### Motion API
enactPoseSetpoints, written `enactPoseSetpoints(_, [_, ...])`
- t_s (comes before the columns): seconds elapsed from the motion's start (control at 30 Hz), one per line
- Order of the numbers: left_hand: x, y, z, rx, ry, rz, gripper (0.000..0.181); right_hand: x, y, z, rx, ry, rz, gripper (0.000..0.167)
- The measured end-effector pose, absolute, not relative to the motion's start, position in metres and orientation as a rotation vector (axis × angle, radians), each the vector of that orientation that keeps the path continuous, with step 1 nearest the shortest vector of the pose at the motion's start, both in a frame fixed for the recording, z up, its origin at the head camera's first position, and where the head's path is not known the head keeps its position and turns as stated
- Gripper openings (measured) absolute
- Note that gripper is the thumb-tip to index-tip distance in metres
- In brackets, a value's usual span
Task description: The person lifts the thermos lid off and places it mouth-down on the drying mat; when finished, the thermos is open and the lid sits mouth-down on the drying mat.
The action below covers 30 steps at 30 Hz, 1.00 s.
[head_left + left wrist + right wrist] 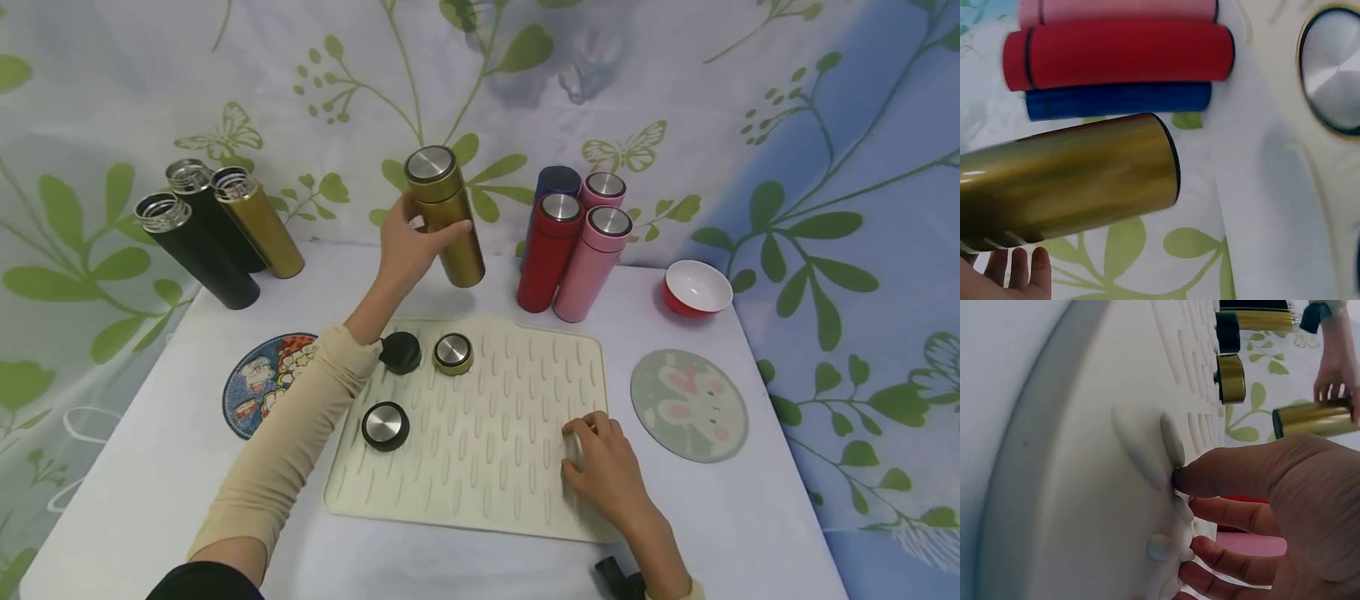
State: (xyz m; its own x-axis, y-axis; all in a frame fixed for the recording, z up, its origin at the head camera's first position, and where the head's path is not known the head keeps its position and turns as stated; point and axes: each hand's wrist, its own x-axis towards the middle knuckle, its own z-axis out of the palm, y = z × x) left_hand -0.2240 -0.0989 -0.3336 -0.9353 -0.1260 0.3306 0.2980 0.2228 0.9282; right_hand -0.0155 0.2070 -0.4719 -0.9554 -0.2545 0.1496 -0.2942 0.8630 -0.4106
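- Left hand (408,242): grips the gold cylindrical metal bottle with a steel-topped lid (455,258), thumb in front and fingers behind.
- Right hand (603,462): holds nothing visible; fingers loosely bent, tips resting on the cream rectangular ridged mat (517,496), near the mat's right edge.
- Governing relation: the gold bottle is held clear of the white tabletop (450,567), toward its far edge and beyond the mat's far edge. Its long axis stands near upright, lid end up. The left hand is in contact; the right hand is well apart, with the bottle beyond it and to its left.
- Mat, far-left part: a round gold cap with steel top (453,354) sits below the bottle, toward the wearer; a plain black cap (402,352) lies beside it. A round black cap with steel top (386,426) sits nearer the left edge.
- Tabletop, far-left corner: three lidless cylindrical bottles, two black (213,262) and one gold (264,229).
- Tabletop, far edge, right of the gripped bottle: four lidded bottles, red (549,258), blue (558,179) and two pink (592,267).
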Motion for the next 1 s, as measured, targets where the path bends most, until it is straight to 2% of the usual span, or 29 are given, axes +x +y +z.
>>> enactPoseSetpoints(0.17, [-0.195, -0.11, -0.331, -0.237, -1.837, -1.927, 0.058, -0.019, 0.206, -0.469, 0.452, -2.952, 0.659, 0.038])
enactPoseSetpoints(0.37, [-0.161, -0.118, -0.315, -0.308, -1.62, -2.007, 0.064, -0.022, 0.204, -0.469, 0.457, -2.968, 0.661, 0.038])
enactPoseSetpoints(0.7, [-0.095, -0.132, -0.315, -0.434, -1.776, -1.841, 0.065, -0.024, 0.209, -0.455, 0.501, -3.03, 0.67, 0.034])
enactPoseSetpoints(1.0, [-0.045, -0.131, -0.344, -0.465, -2.049, -1.612, 0.088, -0.029, 0.21, -0.432, 0.601, -2.953, 0.973, 0.031])
